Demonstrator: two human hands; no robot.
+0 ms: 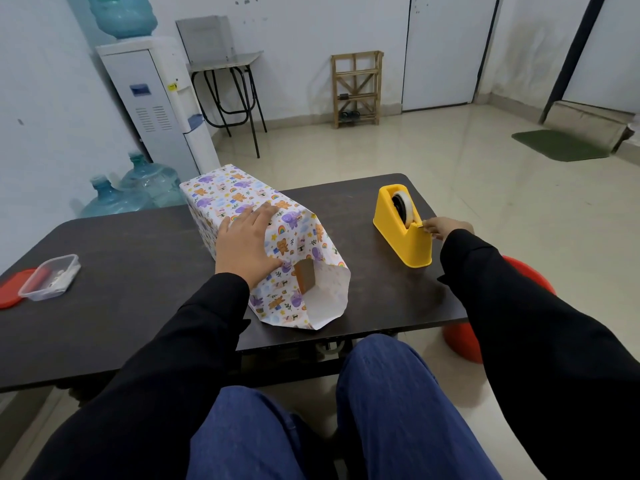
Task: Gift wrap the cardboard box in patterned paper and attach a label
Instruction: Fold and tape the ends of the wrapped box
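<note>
1. Our box lies in the middle of the table, with the paper round it.
2. The paper's near end hangs open, and we see brown card inside.
3. Our left hand lies flat on top of the paper, fingers straight.
4. Our right hand pinches the end of the tape at the yellow holder, right of the box.
5. A clear tub sits far left, by a red lid.

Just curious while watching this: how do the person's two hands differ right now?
The left hand lies flat on the patterned paper; the right hand pinches the tape end at the yellow dispenser. The left hand is open, the right hand curled. Both wear black sleeves.
</note>
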